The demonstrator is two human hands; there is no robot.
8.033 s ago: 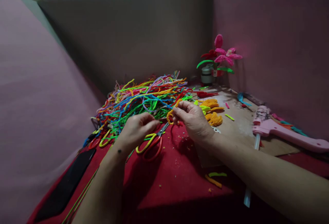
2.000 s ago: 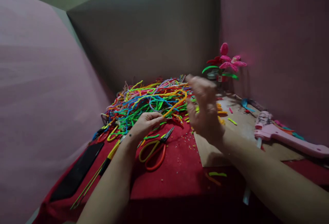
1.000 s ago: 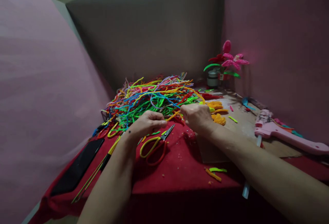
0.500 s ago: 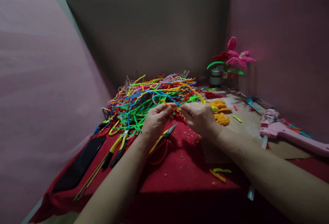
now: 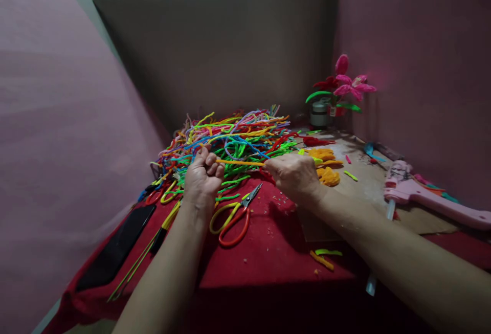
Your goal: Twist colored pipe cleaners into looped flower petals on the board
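An orange pipe cleaner (image 5: 241, 162) stretches nearly straight between my two hands, in front of a heap of many-coloured pipe cleaners (image 5: 233, 134). My left hand (image 5: 205, 173) is closed on its left end, with a short bit showing above the fingers. The fist of my right hand (image 5: 291, 173) grips the other end, knuckles up, hiding that tip. Below and between the hands, scissors (image 5: 235, 221) with one yellow and one red handle rest on the red cloth (image 5: 268, 267).
Left lie a black phone (image 5: 117, 247), green wires (image 5: 134, 267) and partly hidden pliers (image 5: 164, 229). On the right are orange petals (image 5: 328, 175), a cardboard sheet (image 5: 364, 191) and a pink glue gun (image 5: 433, 198). Pink flowers (image 5: 355, 86) stand behind.
My left hand has moved left, away from my right hand, and the orange pipe cleaner is now drawn out between them. The scissors are more fully uncovered. The view has shifted slightly.
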